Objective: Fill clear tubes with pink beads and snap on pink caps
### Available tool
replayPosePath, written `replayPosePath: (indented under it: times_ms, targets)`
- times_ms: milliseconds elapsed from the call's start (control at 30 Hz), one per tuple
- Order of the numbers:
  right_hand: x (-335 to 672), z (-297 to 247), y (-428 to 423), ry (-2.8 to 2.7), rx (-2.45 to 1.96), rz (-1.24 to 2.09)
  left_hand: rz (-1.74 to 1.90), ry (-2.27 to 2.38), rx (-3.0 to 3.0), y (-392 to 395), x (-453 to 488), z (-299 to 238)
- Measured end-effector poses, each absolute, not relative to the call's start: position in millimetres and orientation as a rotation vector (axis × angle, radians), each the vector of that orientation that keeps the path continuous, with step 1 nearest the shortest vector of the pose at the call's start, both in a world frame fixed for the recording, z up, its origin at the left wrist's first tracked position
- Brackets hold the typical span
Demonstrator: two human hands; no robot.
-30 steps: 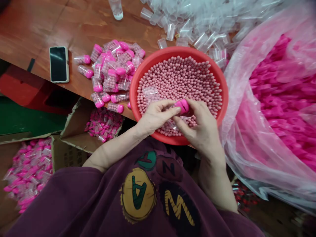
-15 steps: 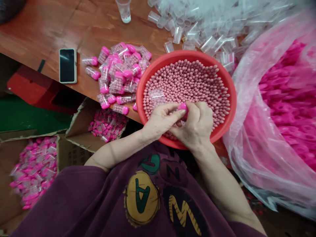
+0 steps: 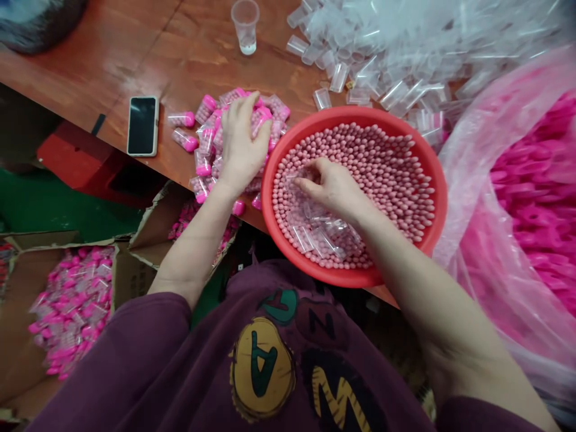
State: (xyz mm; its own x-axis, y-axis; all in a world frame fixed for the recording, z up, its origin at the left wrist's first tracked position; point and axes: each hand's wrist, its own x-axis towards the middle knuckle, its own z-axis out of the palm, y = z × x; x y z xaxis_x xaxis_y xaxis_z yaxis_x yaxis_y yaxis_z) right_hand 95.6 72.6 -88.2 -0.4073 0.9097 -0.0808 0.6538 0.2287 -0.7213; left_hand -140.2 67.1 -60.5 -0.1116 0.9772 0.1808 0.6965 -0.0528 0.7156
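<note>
My left hand (image 3: 243, 144) is over the heap of small clear bottles (image 3: 204, 144) with pink caps and pink beads inside. Its thumb and fingers are apart, with pink-capped bottles showing between and beneath them. Inside the red basin (image 3: 353, 280), my right hand (image 3: 335, 186) has its thumb and fingers closed on a clear plastic tube (image 3: 294, 178), which partly blends with the beads. Pink beads (image 3: 360, 150) fill the basin. Several clear empty tubes (image 3: 321, 237) lie on the beads below my right wrist.
Many clear tubes (image 3: 396, 93) are piled at the back right. A plastic bag (image 3: 468, 180) of pink caps (image 3: 535, 210) stands at the right. A phone (image 3: 143, 126) and a clear cup (image 3: 246, 30) rest on the table. Cardboard boxes (image 3: 130, 264) of capped bottles sit below its edge.
My hands were together over the basin around a pink-capped piece. Now they are apart: the left has moved to the bottle heap, the right to the tube among the beads.
</note>
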Motion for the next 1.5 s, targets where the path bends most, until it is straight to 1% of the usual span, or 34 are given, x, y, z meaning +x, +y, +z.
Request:
replayPosePath:
  times_ms: [67, 167, 233, 367, 433, 567, 633, 733, 800, 867, 933, 1033, 1133, 1167, 1200, 1267, 1333, 1400, 1500]
  targets:
    - [95, -96, 75, -2.015, -1.424, 1.15, 0.887, 1.813, 1.846, 55, -131, -56]
    - [107, -102, 80, -1.747, -1.381, 1.334, 0.751, 1.638, 1.943, 34, -104, -48]
    - [118, -105, 82, -1.627, -1.338, 1.348, 0.618, 1.541, 2.023, 27, -85, -48]
    - [137, -106, 69, -1.563, -1.307, 1.25, 0.44, 1.402, 2.216, 34, -61, -53]
    - [145, -98, 53, -1.636, -1.351, 1.142, 0.366, 1.373, 2.31, 42, -53, -53]
    - [178, -72, 20, -1.832, -1.411, 0.75, 0.128, 1.468, 2.484, 55, -40, -48]
    - [217, -63, 13, -1.794, -1.484, 0.58, -0.01, 1.458, 2.567, 61, -31, -49]
    - [303, -63, 16, -1.597, -1.739, 0.277, -0.125, 1.332, 2.596, 68, -11, -58]
    - [363, -71, 26, -1.412, -1.953, 0.072, -0.1, 1.251, 2.55, 70, 4, -68]
    - [409, -82, 38, -1.304, -2.198, -0.077, 0.006, 1.188, 2.46, 71, 15, -77]
    - [433, -89, 48, -1.285, -2.375, -0.133, 0.141, 1.163, 2.272, 73, 22, -82]
    - [433, -88, 53, -1.351, -2.456, -0.101, 0.285, 1.136, 1.856, 75, 20, -77]
    - [420, -74, 47, -1.433, -2.455, -0.082, 0.44, 1.063, 1.555, 70, 7, -61]
    - [416, -69, 46, -1.436, -2.455, -0.109, 0.486, 1.021, 1.483, 67, 1, -55]
    - [412, -65, 45, -1.403, -2.453, -0.212, 0.522, 0.969, 1.413, 63, -4, -50]
    - [399, -60, 45, -1.254, -2.397, -0.272, 0.568, 0.858, 1.281, 52, -13, -44]
    - [376, -60, 42, -1.11, -2.216, -0.166, 0.614, 0.776, 1.154, 38, -20, -43]
    - [340, -61, 33, -1.071, -1.903, 0.079, 0.656, 0.706, 1.011, 23, -22, -45]
    - [275, -63, 9, -1.226, -1.423, 0.493, 0.691, 0.619, 0.806, 3, -21, -51]
